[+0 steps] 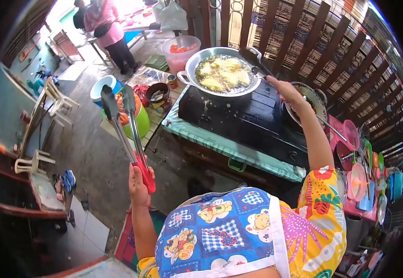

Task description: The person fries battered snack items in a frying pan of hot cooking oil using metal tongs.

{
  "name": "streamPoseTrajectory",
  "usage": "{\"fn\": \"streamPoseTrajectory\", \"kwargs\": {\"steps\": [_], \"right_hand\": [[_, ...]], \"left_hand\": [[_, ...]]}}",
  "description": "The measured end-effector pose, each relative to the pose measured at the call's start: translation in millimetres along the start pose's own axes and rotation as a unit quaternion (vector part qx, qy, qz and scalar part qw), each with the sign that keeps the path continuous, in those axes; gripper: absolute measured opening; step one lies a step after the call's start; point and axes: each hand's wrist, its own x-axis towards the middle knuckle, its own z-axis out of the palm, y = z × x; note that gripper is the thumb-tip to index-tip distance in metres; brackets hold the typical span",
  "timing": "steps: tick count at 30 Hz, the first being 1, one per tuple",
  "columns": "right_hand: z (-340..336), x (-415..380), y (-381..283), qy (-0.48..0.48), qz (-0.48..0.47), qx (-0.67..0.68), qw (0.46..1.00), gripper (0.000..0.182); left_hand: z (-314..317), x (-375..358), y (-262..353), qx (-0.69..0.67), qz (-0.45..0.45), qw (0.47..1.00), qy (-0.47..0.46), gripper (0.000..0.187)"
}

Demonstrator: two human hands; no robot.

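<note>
My left hand (pixel 140 185) is closed round the red handle of a pair of tongs (pixel 136 143). The tongs point up and away with their two dark tips apart and nothing between them. Over the stove, my right hand (pixel 287 92) grips a dark-headed spatula (pixel 257 61), its head above the right rim of a wide metal wok (pixel 193 66). Yellow pieces of food (pixel 222 74) lie in bubbling oil inside the wok. Part of the spatula's handle is hidden by my fingers.
The wok stands on a black stove (pixel 220 111), with a second pan (pixel 322 111) at right. Left of it are a green bucket (pixel 139 123), a tin (pixel 159 99) and a pink tub (pixel 176 60). A wooden slat fence (pixel 303 41) rises behind. A person (pixel 108 28) stands farther off.
</note>
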Motion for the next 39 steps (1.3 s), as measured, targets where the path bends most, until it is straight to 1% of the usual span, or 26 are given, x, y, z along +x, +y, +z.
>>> {"fn": "streamPoseTrajectory", "kwargs": {"steps": [1, 2, 3, 4, 5, 7, 8, 9, 10, 11, 13, 14, 15, 17, 18, 20, 24, 26, 27, 29, 30, 32, 33, 36, 37, 39], "right_hand": [[1.1, 9.3, 0.2, 0.006, 0.007, -0.001, 1.0, 0.082], [4.4, 19.3, 2.2, 0.085, -0.057, -0.106, 0.989, 0.081], [9.2, 25.4, 1.2, 0.159, -0.118, -0.21, 0.957, 0.08], [7.7, 4.9, -32.6, 0.108, -0.037, -0.269, 0.956, 0.079], [10.7, 13.8, -31.3, 0.131, -0.059, -0.341, 0.929, 0.076], [25.1, 6.5, -40.2, 0.211, -0.11, -0.43, 0.871, 0.065], [33.0, 4.9, -45.9, 0.211, -0.1, -0.433, 0.87, 0.065], [40.8, 4.3, -52.7, 0.207, -0.107, -0.467, 0.853, 0.056], [45.7, 5.2, -57.7, 0.202, -0.114, -0.5, 0.834, 0.047], [50.8, 11.5, -55.6, 0.204, -0.107, -0.5, 0.835, 0.047], [67.3, 31.7, -40.0, 0.227, -0.132, -0.548, 0.794, 0.042], [74.4, 38.1, -34.2, 0.247, -0.145, -0.565, 0.774, 0.036], [80.5, 45.3, -25.6, 0.245, -0.142, -0.566, 0.774, 0.036], [87.6, 58.8, -13.5, 0.286, -0.157, -0.581, 0.746, 0.036], [86.3, 54.6, -17.6, 0.279, -0.17, -0.578, 0.748, 0.026], [83.2, 52.9, -19.5, 0.278, -0.177, -0.574, 0.75, 0.025], [69.0, 50.8, -23.7, 0.286, -0.196, -0.553, 0.757, 0.021], [62.2, 50.6, -26.7, 0.277, -0.19, -0.557, 0.76, 0.021], [58.8, 51.3, -28.0, 0.269, -0.187, -0.561, 0.76, 0.02], [55.3, 52.2, -26.0, 0.268, -0.188, -0.556, 0.764, 0.021], [53.6, 52.5, -23.9, 0.263, -0.189, -0.553, 0.767, 0.022], [51.2, 53.5, -23.4, 0.257, -0.192, -0.55, 0.771, 0.024], [51.1, 52.6, -23.8, 0.253, -0.189, -0.547, 0.775, 0.025], [49.2, 49.9, -31.0, 0.249, -0.183, -0.541, 0.782, 0.026], [49.2, 49.3, -34.5, 0.248, -0.182, -0.538, 0.785, 0.027], [47.5, 47.7, -41.5, 0.246, -0.182, -0.533, 0.789, 0.027]], "left_hand": [[-9.3, 15.2, 2.9, 0.031, 0.008, 0.999, -0.005, 0.053], [-20.2, 31.9, 5.1, 0.027, 0.002, 1.0, -0.011, 0.053], [-32.0, 49.8, 7.8, 0.07, -0.005, 0.997, -0.024, 0.052], [-39.6, 66.6, 10.2, 0.114, -0.013, 0.993, -0.039, 0.052], [-40.5, 81.3, 14.5, 0.113, -0.021, 0.992, -0.047, 0.052], [-31.8, 106.1, 31.4, 0.17, -0.006, 0.984, -0.045, 0.05], [-33.2, 118.0, 35.9, 0.177, -0.037, 0.982, -0.052, 0.053], [-33.8, 130.9, 33.0, 0.175, -0.041, 0.982, -0.059, 0.053], [-34.0, 143.9, 28.4, 0.197, -0.005, 0.977, -0.083, 0.053], [-33.0, 155.3, 25.7, 0.217, 0.032, 0.97, -0.106, 0.054], [-25.1, 171.2, 26.3, 0.249, 0.024, 0.961, -0.114, 0.053], [-20.1, 179.0, 25.3, 0.304, 0.072, 0.941, -0.134, 0.053], [-14.7, 184.1, 24.5, 0.357, 0.12, 0.914, -0.151, 0.053], [-2.3, 190.8, 25.8, 0.372, 0.129, 0.905, -0.162, 0.053], [2.4, 193.1, 26.3, 0.397, 0.137, 0.89, -0.18, 0.053], [11.9, 199.2, 29.1, 0.439, 0.165, 0.859, -0.206, 0.053], [26.2, 211.8, 27.1, 0.46, 0.157, 0.844, -0.225, 0.053], [36.4, 217.4, 27.8, 0.533, 0.152, 0.8, -0.229, 0.053], [41.3, 221.3, 26.6, 0.533, 0.151, 0.8, -0.231, 0.053], [50.1, 229.8, 23.7, 0.593, 0.204, 0.743, -0.235, 0.053], [56.6, 234.2, 22.1, 0.594, 0.201, 0.742, -0.236, 0.053], [74.3, 244.1, 18.0, 0.635, 0.255, 0.689, -0.238, 0.055], [84.0, 249.2, 15.1, 0.635, 0.254, 0.689, -0.239, 0.055], [117.2, 263.7, 0.9, 0.684, 0.304, 0.616, -0.244, 0.054], [126.7, 267.6, -4.7, 0.684, 0.305, 0.615, -0.245, 0.054], [144.4, 273.7, -13.5, 0.705, 0.334, 0.575, -0.246, 0.053]]}}
